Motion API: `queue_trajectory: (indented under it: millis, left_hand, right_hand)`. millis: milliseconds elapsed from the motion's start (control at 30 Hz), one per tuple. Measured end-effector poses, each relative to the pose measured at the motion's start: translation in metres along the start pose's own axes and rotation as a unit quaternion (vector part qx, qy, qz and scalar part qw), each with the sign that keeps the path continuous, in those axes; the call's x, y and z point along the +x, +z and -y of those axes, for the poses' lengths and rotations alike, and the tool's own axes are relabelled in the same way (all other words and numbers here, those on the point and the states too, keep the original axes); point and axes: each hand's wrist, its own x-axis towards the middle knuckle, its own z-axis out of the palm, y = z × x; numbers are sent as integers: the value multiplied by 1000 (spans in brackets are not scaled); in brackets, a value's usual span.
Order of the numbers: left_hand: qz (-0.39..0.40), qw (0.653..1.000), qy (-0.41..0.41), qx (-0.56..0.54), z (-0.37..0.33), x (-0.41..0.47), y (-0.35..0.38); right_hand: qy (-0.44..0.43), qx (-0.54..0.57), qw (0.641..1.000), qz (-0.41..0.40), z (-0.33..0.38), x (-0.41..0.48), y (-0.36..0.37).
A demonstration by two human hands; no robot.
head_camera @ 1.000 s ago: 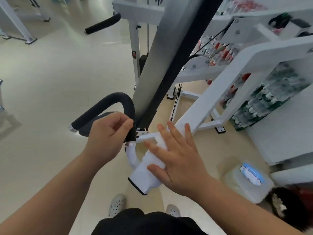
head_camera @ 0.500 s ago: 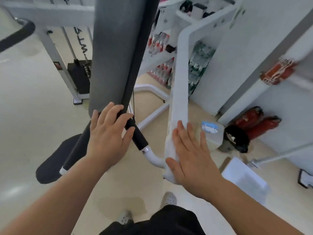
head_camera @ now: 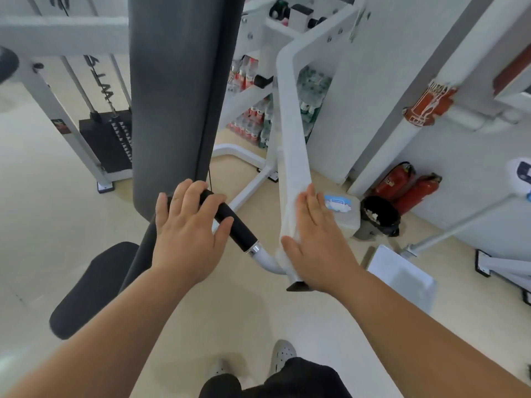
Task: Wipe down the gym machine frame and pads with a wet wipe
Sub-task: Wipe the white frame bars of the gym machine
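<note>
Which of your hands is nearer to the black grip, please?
Left. The left hand rests on the grip; the right hand presses a wipe flat on the white bar, to the grip's right, not touching it.

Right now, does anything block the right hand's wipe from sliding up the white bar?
Nothing visible does. The right hand presses the white wet wipe on the white metal frame bar, whose face is bare up to its bend.

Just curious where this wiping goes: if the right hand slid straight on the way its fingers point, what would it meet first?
The right hand, flat on a white wet wipe, points up the white square metal frame bar. That bar looks bare as far as its bend, though depth is unclear.
</note>
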Motion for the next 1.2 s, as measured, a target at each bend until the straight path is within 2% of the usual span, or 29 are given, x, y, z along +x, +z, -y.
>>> queue_trajectory:
  millis: [100,167,433,500,667,800,867,967,1067,1133,1200]
  left_hand:
    - [2,1000,8,-4,3,-2,0]
    - [9,1000,8,-3,3,-1,-1]
    - [43,999,23,5,8,4,-8]
    - [50,998,25,7,10,4,-9]
    - [40,999,27,0,12,4,-6]
    - [48,998,26,1,12,4,-9]
    - [46,998,32,2,12,4,-11]
    - [50,997,34,-55,22,5,-18]
    - [49,982,-71,-171,39,0,-31]
    - [59,968,-147,-193,47,-13,-30]
    - [57,964,-167,-197,52,-27,-23]
  right_hand:
    - [-6,-12,1000,19,3,-44,7]
    - [2,-39,999,23,5,-43,9]
    - [47,-34,998,12,7,60,-12]
    - [21,-56,998,15,8,46,-9]
    - [-116,-118,986,23,-3,-31,9]
    - [-170,-184,968,2,-5,-31,14]
    - [-187,-139,972,-26,10,-14,10]
    - [-137,47,988,-46,48,8,2]
    - [-88,207,974,-3,77,10,18]
    - [-91,201,975,28,83,5,35]
    - [-93,156,983,20,83,4,46]
